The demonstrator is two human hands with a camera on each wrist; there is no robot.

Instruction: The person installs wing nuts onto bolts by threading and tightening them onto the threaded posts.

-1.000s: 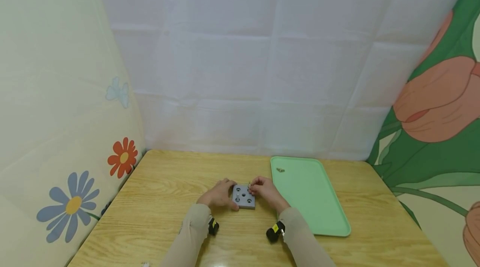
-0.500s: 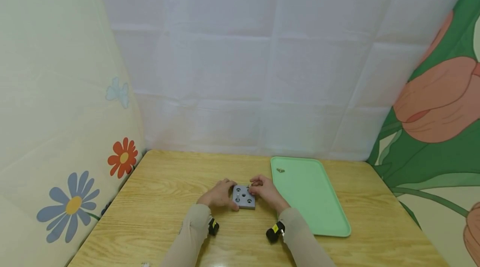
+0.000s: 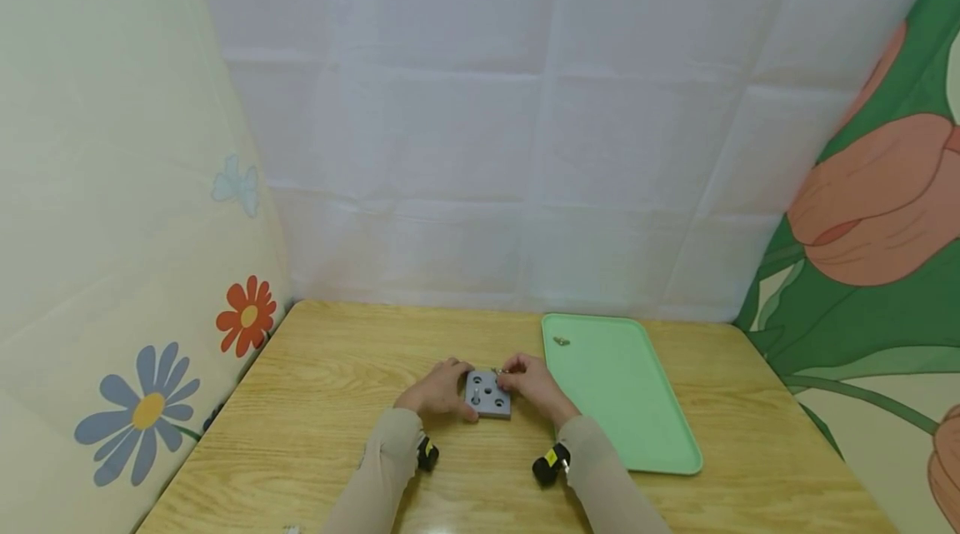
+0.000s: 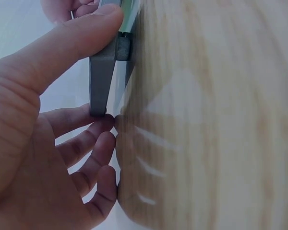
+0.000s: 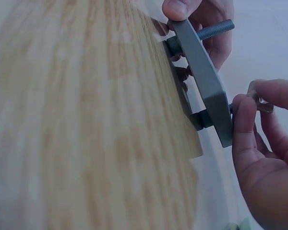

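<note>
A grey square plate (image 3: 487,406) with several round holes stands just above the table on bolt heads, one being a dark bolt head (image 4: 123,46). My left hand (image 3: 441,390) grips its left side, thumb at the near edge and index finger at the far one. A threaded bolt (image 5: 216,30) sticks up through the plate near that hand. At the far right corner my right hand (image 3: 531,381) pinches a shiny wing nut (image 5: 260,99) between thumb and index finger, on the end of another bolt. The fingers partly hide this wing nut.
To the right lies a light green tray (image 3: 622,401), with small brass-coloured hardware (image 3: 561,341) in its far left corner. A small pale object (image 3: 291,529) shows at the table's near edge. White cloth (image 3: 420,142) hangs behind the wooden table (image 3: 360,334).
My right fingers spread apart, then came together again at the wing nut, whose wings now point more sideways. The left hand and plate have stayed put.
</note>
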